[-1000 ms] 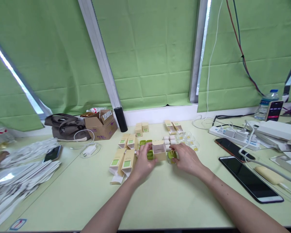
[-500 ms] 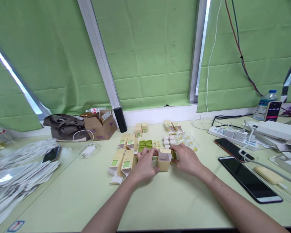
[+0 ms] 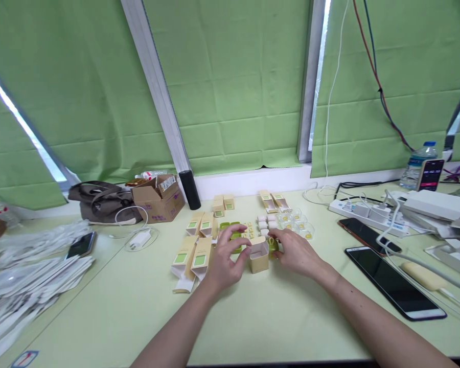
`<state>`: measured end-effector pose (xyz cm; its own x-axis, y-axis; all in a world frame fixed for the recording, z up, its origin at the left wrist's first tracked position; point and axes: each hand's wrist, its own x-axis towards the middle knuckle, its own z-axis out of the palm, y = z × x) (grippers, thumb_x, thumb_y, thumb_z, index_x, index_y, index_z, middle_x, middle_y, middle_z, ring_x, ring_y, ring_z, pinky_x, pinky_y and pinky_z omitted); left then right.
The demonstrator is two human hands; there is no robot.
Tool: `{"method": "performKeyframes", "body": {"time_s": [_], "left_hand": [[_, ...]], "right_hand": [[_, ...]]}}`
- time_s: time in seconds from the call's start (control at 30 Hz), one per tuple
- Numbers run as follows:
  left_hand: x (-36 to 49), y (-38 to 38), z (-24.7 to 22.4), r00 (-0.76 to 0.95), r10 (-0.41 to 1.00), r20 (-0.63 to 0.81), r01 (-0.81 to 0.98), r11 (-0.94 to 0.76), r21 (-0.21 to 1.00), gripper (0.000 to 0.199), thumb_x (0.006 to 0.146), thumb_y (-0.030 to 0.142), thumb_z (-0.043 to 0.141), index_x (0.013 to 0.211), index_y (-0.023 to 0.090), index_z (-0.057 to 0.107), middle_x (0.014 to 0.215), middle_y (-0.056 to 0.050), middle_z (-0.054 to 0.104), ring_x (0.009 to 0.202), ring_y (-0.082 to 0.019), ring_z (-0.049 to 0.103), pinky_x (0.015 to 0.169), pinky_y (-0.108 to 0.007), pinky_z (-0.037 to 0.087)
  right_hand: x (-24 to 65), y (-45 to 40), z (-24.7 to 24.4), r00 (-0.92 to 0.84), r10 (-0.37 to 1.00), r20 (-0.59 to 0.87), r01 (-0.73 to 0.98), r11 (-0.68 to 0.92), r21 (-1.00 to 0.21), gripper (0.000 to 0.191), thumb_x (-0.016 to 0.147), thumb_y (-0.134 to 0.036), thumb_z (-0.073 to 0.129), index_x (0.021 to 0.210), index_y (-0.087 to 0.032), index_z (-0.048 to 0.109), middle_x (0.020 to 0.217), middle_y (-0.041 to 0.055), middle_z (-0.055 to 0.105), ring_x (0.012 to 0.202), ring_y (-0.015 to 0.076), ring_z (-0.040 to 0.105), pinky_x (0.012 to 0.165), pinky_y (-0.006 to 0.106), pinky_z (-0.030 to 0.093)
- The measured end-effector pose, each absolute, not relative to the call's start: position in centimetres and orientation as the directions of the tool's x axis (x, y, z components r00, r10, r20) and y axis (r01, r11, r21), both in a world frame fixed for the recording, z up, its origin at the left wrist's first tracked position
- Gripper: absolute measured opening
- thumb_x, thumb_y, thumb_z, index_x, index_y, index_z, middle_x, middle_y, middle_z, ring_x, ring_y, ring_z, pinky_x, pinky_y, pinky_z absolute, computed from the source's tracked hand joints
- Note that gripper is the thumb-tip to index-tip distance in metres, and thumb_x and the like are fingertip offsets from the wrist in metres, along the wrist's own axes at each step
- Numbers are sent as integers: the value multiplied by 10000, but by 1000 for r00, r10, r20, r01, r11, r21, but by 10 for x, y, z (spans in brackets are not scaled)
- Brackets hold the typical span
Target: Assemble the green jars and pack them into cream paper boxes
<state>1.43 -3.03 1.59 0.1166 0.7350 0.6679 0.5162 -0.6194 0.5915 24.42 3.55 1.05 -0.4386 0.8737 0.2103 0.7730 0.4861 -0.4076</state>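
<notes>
Green container (image 3: 272,250) pinched in your right hand (image 3: 296,250), left hand (image 3: 229,259) spread beside an open carton (image 3: 259,263): likely packing; next calls for careful aligning.

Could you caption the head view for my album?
At a cluttered table, the left hand curves beside an open box while the right hand holds a green container.

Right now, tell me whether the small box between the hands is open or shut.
Open: the small box shows its pale inner walls through its uncovered top.
</notes>
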Motion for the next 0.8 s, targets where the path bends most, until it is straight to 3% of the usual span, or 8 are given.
{"method": "performKeyframes", "body": {"time_s": [0.27,0.37,0.5,0.63,0.8], "left_hand": [[18,-36,17,97,696,711,481,-658,579,146,930,276,681,981,288,817,1294,-114,727,1210,-348,639,1082,-573,454],[18,-35,18,98,709,699,504,-641,579,144,921,294,692,918,299,836,1300,-103,739,1203,-359,646,1092,-602,435],[21,-29,14,86,745,662,529,-597,603,154,916,303,709,979,319,848,1231,-98,781,1153,-362,682,1065,-611,452],[23,-24,7,22,755,655,520,-568,638,132,902,327,738,963,309,854,1037,-101,819,1075,-356,711,1047,-601,470],[25,-23,4,-28,755,655,517,-549,656,137,915,347,729,925,287,852,1010,-103,819,1043,-342,719,1022,-583,498]], "right_hand": [[246,38,7,-452,867,208,732,494,-469,467,800,-104,695,1252,-212,648,1173,105,751,1006,255,707,779,292,456],[246,38,9,-453,868,204,733,493,-469,416,802,-113,697,1206,-209,668,1145,102,760,979,254,714,748,290,450],[248,40,15,-422,879,221,739,475,-479,352,816,-154,714,1163,-205,687,1081,91,768,960,262,716,773,313,465],[254,43,22,-339,889,308,687,458,-564,350,845,-220,711,1194,-222,681,1035,70,764,948,261,719,798,343,508],[260,48,23,-215,851,479,464,520,-717,302,870,-310,696,1160,-226,684,1049,73,757,893,239,701,705,337,555]]}}
